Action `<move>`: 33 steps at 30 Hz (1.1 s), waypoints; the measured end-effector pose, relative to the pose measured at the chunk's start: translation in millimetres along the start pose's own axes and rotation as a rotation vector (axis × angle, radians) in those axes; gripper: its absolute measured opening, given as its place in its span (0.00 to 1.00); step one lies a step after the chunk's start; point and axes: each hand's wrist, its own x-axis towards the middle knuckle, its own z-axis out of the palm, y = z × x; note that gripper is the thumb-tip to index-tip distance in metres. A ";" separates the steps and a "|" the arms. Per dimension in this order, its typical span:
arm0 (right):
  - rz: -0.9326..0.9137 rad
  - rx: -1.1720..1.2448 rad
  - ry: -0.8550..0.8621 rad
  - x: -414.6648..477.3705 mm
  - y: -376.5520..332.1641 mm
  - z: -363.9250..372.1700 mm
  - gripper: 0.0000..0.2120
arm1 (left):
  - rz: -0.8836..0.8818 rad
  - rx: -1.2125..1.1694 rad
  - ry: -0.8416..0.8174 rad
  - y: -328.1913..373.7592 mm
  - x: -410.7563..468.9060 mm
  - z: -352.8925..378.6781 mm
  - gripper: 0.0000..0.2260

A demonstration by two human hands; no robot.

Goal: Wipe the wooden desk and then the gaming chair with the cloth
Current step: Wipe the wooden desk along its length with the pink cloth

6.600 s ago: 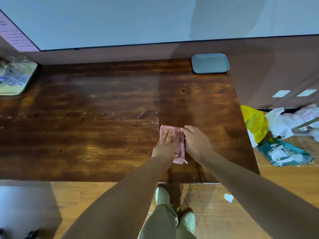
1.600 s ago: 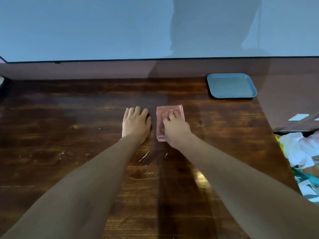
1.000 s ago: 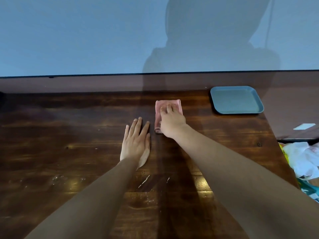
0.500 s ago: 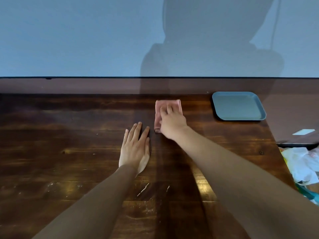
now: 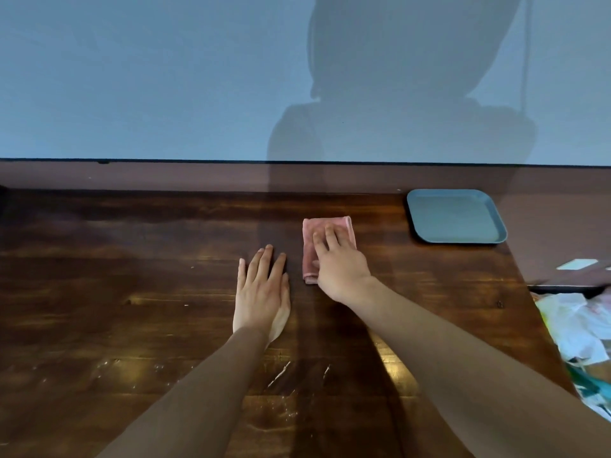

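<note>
Folded pink cloth (image 5: 327, 241) lies flat on dark wooden desk (image 5: 132, 292), far-centre, near grey-blue square plastic tray (image 5: 456, 215). Right hand (image 5: 337, 262) presses it, fingers straight. Left hand (image 5: 263, 292) flat beside it, fingers extended, holding nothing.

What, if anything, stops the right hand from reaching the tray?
Probably nothing, so yes: the right hand presses the cloth with straight fingers, and only bare desk lies between it and the tray.
</note>
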 end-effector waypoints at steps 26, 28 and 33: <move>0.050 -0.039 0.063 76.8 -11.0 -33.8 0.39 | -0.003 -0.094 0.078 -7.6 -3.0 5.3 0.18; 0.051 -0.107 0.070 88.2 -12.7 -41.6 0.37 | -0.003 -0.113 0.096 -7.3 -2.2 6.1 0.17; 0.068 0.014 0.049 52.9 -13.0 -27.0 0.36 | -0.038 -0.103 0.062 -3.2 -1.7 -1.0 0.19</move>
